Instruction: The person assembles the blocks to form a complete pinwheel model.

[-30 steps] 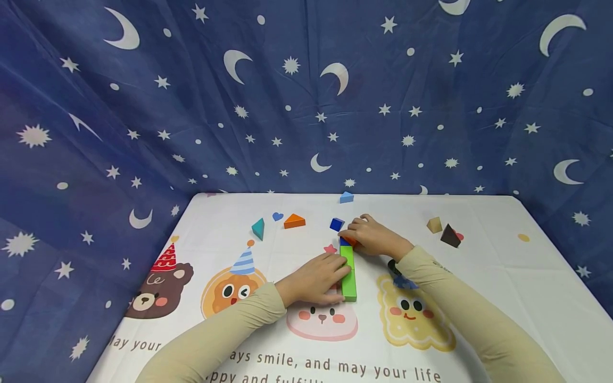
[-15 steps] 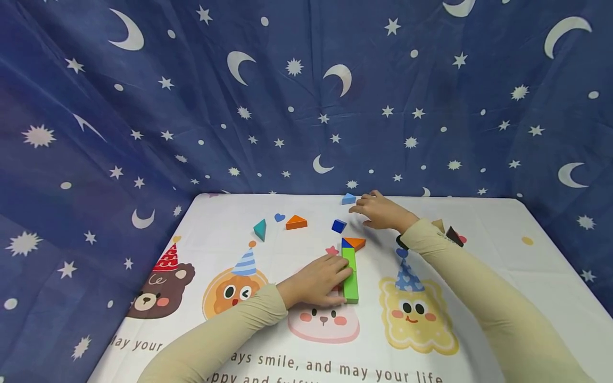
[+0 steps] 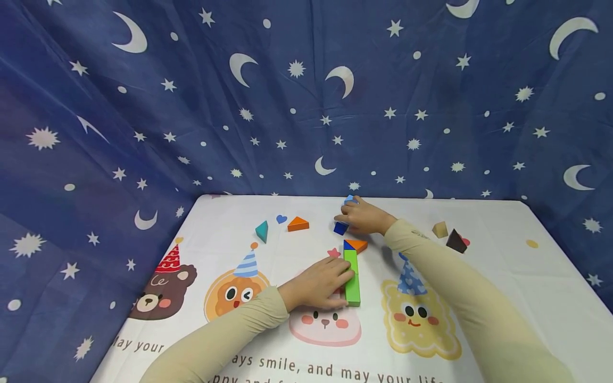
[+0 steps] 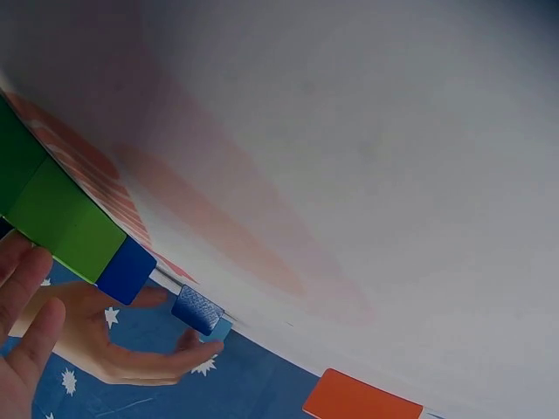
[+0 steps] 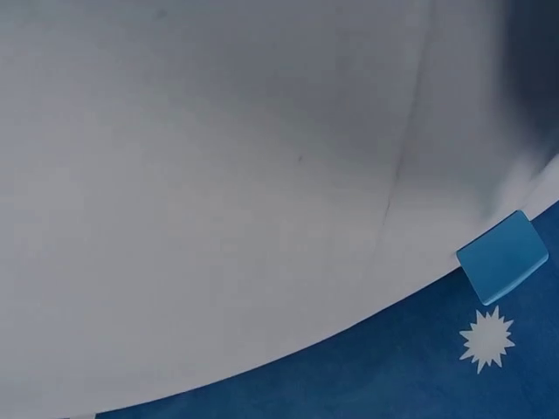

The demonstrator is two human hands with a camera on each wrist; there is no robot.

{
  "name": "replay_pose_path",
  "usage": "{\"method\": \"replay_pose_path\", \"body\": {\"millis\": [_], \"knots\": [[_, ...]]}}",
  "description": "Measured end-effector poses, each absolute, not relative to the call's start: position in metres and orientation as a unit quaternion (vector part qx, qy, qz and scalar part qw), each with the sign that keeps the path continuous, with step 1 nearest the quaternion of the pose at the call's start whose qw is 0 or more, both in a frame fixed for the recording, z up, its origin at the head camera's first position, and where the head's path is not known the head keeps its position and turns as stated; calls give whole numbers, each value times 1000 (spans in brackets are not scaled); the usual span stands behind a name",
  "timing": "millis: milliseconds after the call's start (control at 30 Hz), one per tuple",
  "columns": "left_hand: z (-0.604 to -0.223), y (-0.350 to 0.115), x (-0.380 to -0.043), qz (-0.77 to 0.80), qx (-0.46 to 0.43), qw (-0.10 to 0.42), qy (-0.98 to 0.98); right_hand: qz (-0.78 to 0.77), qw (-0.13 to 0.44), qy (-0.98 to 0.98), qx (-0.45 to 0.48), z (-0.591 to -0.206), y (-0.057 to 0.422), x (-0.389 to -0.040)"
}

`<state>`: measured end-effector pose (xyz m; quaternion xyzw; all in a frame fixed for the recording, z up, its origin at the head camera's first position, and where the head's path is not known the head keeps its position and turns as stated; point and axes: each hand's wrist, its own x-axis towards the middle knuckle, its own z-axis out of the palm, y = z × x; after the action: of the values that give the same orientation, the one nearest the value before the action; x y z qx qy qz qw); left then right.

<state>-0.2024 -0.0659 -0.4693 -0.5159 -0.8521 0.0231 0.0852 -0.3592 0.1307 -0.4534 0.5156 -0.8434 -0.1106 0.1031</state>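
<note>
My left hand rests against the left side of two bright green blocks, laid end to end. Its fingertips reach over their tops. A dark blue triangular block and an orange triangular block sit at the far end of the green row. Farther back, my right hand curves its fingers and thumb round a small dark blue block standing on the cloth. In the left wrist view that block lies between thumb and finger. Right behind it, a light blue triangular block is partly covered by the right hand.
Back left lie a teal block and an orange triangular block. A wooden-coloured block and a dark brown block sit to the right. The white printed cloth ends at a blue star-patterned curtain.
My right hand has left the orange triangular block, moved back toward the light blue block, then come left and down to the small dark blue block. The left hand has stayed on the green blocks.
</note>
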Motion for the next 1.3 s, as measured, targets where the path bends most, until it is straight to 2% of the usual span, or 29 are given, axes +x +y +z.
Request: {"method": "replay_pose_path", "body": {"millis": [633, 1300], "knots": [[-470, -65, -202, 14, -516, 84, -852, -99, 102, -851, 505, -456, 129, -357], [-469, -66, -202, 17, -513, 78, -855, -74, 108, -854, 503, -448, 158, -343]]}}
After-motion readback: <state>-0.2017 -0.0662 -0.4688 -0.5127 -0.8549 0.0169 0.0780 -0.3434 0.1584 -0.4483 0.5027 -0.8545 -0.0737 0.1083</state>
